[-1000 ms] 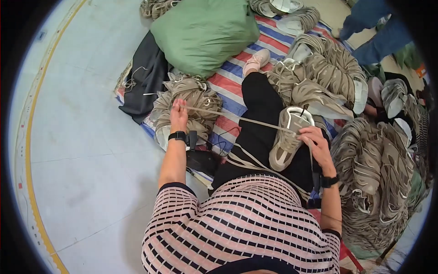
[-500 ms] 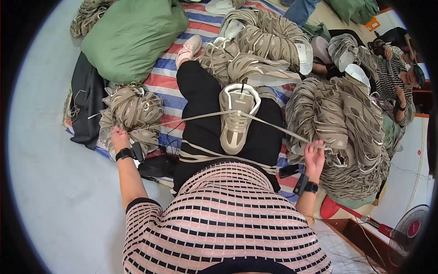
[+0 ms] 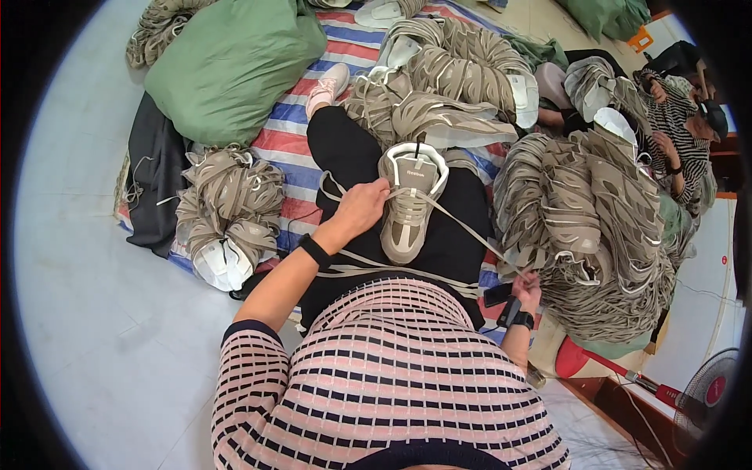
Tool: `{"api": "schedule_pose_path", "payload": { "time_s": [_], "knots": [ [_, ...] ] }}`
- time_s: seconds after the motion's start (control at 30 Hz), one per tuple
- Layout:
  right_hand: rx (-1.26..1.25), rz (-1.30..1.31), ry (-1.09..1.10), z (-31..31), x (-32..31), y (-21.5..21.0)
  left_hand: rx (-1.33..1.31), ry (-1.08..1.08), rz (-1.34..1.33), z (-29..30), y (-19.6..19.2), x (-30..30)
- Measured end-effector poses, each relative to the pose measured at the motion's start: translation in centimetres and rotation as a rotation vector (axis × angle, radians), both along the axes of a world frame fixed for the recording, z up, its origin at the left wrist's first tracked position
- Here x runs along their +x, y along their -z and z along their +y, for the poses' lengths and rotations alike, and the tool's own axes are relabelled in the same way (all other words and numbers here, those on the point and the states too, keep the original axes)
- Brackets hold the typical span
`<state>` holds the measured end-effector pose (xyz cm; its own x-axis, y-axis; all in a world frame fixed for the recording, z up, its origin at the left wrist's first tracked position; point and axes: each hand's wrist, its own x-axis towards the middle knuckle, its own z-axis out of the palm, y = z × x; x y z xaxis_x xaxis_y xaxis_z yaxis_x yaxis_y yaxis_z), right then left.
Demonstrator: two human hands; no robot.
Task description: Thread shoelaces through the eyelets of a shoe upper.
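A beige-brown sneaker with a pale lining rests on my lap, toe toward me, its lower eyelets laced. A flat beige shoelace runs from its upper eyelets to both sides. My left hand is pinched on the lace at the shoe's upper left edge, and a loose loop of it hangs beside the wrist. Lower right, my right hand is closed on the other stretch of lace, which slants tautly up to the shoe. More laces lie across my thighs.
Bundles of similar shoe uppers lie left, ahead and right. Below the right bundle is a heap of laces. A green sack sits upper left on the striped sheet. At right are a fan and another person.
My left hand has swung from the far left to the shoe's left edge, and the left lace has slackened into a loop. My right hand has moved slightly down and left, still holding its lace.
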<state>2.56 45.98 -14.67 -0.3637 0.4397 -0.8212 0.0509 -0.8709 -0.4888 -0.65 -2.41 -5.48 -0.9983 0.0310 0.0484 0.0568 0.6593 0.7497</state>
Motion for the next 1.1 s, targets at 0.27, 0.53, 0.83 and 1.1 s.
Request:
{"api": "schedule_pose_path", "payload": {
  "time_s": [0.27, 0.53, 0.83, 1.1],
  "knots": [
    [-0.214, 0.118, -0.435, -1.0, 1.9, 0.3, 0.027, 0.008, -0.007, -0.2, -0.6, -0.5],
    [1.725, 1.136, -1.338, -24.9, -11.4, -15.7, -0.2, -0.042, -0.007, 1.3, -1.2, -4.0],
    [1.442, 1.194, -1.928, -30.9, -14.7, -11.2, 0.346, -0.035, -0.472, 0.0, -0.6, -3.0],
    [1.458, 1.132, -2.0, -31.4, -14.5, -11.3, 0.45, -0.003, -0.481, -0.4, -1.2, -2.7]
  ]
}}
